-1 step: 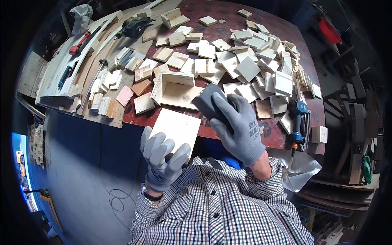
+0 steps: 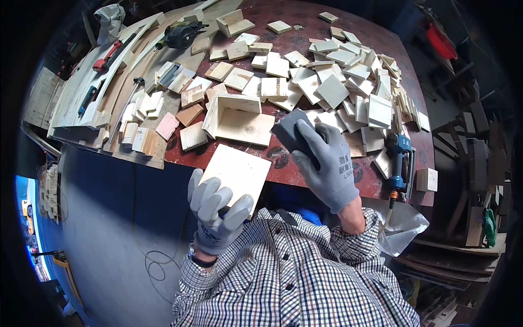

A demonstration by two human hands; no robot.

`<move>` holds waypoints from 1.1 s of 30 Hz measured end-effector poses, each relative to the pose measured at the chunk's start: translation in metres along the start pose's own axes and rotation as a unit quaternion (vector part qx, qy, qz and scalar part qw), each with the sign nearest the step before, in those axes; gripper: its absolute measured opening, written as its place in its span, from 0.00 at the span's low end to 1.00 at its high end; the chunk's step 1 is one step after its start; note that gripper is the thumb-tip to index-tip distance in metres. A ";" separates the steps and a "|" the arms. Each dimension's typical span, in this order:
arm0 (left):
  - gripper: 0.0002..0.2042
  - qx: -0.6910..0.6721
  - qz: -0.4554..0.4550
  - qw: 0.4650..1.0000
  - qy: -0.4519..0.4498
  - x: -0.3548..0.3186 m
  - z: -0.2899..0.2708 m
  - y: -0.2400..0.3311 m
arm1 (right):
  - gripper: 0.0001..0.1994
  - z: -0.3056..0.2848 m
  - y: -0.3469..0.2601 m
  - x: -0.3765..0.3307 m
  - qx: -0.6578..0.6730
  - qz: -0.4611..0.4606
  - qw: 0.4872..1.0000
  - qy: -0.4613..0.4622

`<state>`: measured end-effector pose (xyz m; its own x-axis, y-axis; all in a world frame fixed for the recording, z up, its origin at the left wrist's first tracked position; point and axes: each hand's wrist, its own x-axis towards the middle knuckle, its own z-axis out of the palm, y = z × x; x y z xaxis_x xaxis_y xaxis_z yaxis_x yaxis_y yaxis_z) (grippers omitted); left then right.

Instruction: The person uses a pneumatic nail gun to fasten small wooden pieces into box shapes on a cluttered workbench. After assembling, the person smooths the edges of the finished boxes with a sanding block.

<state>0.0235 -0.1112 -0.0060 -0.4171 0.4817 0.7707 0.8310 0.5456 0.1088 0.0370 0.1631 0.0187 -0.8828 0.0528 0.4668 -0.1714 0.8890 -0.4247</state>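
My left hand (image 2: 219,210), in a grey glove, grips a square pale wooden board (image 2: 237,173) by its lower left part, fingers across its face. The board is tilted up in front of my chest, at the near edge of the red table. To its right, my gloved right hand (image 2: 329,163) is wrapped round a dark grey sanding block (image 2: 294,131). The block is held up apart from the board. Just beyond the board, an open wooden assembly (image 2: 242,126) of joined boards rests on the table; the block is close to its right end.
Many loose wooden pieces (image 2: 332,90) cover the red table (image 2: 283,170). A blue nail gun (image 2: 400,158) lies at the right edge beside a small stack of blocks (image 2: 426,179). On the left stand long boards, a red tool (image 2: 109,57), a black power tool (image 2: 182,35) and a hammer (image 2: 132,92).
My right hand has moved a little to the right with the sanding block, away from the board. My left hand and the board are almost where they were.
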 end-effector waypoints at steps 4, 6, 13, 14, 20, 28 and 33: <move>0.21 0.003 -0.005 0.999 0.045 -0.003 0.001 -0.002 | 0.29 -0.019 0.011 -0.004 0.244 0.128 0.961 -0.011; 0.21 -0.010 0.021 0.999 0.033 -0.002 0.001 -0.005 | 0.32 -0.035 -0.011 0.005 0.362 0.099 0.926 -0.032; 0.27 -0.029 0.090 0.996 0.004 0.005 -0.008 0.002 | 0.35 -0.032 -0.006 0.030 0.319 -0.157 0.917 -0.183; 0.28 -0.026 0.086 0.996 0.004 0.004 -0.009 0.002 | 0.34 -0.029 0.002 0.027 0.301 -0.123 0.924 -0.199; 0.29 -0.062 0.076 0.994 0.054 0.011 -0.006 -0.003 | 0.32 -0.015 0.018 0.007 0.379 0.080 0.911 -0.144; 0.29 -0.118 0.056 0.991 -0.007 0.009 -0.001 0.004 | 0.33 -0.022 0.006 0.020 0.284 -0.094 0.930 -0.215; 0.39 -0.162 -0.055 0.981 0.097 0.019 0.003 0.001 | 0.36 0.016 0.057 -0.019 0.300 0.213 0.892 -0.264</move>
<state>0.0159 -0.0997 0.0068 -0.4596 0.2755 0.8443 0.8709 0.3259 0.3678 0.0371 0.2053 -0.0261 -0.9794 -0.0337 -0.1993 0.1661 0.4280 -0.8884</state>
